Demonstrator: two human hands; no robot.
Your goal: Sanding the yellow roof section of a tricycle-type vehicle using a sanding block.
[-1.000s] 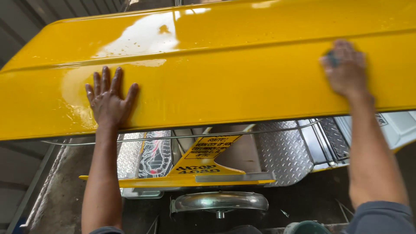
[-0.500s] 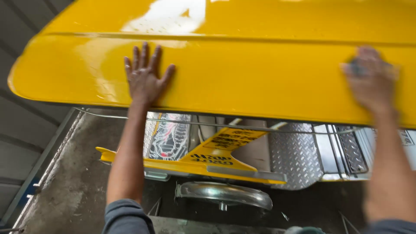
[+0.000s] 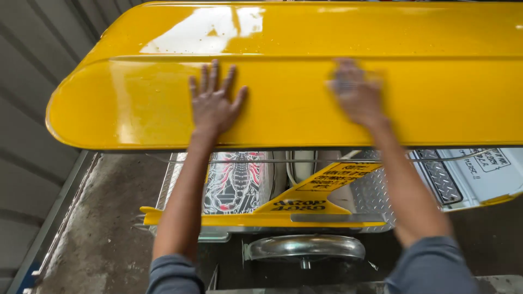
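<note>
Signs first: a yellow triangular plate (image 3: 313, 197) with dark lettering stands below the big panel, near the middle of the view, sloping up to the right from a yellow horizontal bar (image 3: 261, 219). Left of it sits an upright panel with a red and black scorpion picture (image 3: 235, 182) on a pale ground. At the far right, on a white body part (image 3: 485, 177), is a small white label (image 3: 489, 159) with dark handwriting-like lines, tilted. Ribbed diamond-plate metal (image 3: 376, 196) shows behind the triangular plate, and a rounded chrome piece (image 3: 305, 247) lies beneath the bar, above a grey concrete floor (image 3: 109, 228). A corrugated grey wall (image 3: 32, 81) runs along the left.

Across the top stretches a glossy yellow vehicle roof panel (image 3: 294, 103), wet-looking, with a rounded left end and a crease along its length.

The left hand (image 3: 213, 103) lies flat, palm down, on the panel's lower face left of centre, fingers (image 3: 210, 76) spread wide and pointing up, forearm straight beneath it in a grey sleeve.

The right hand (image 3: 355, 92) is on the same face right of centre, blurred; whether its fingers are spread or holding something cannot be told. Its forearm slants down to the right.
</note>
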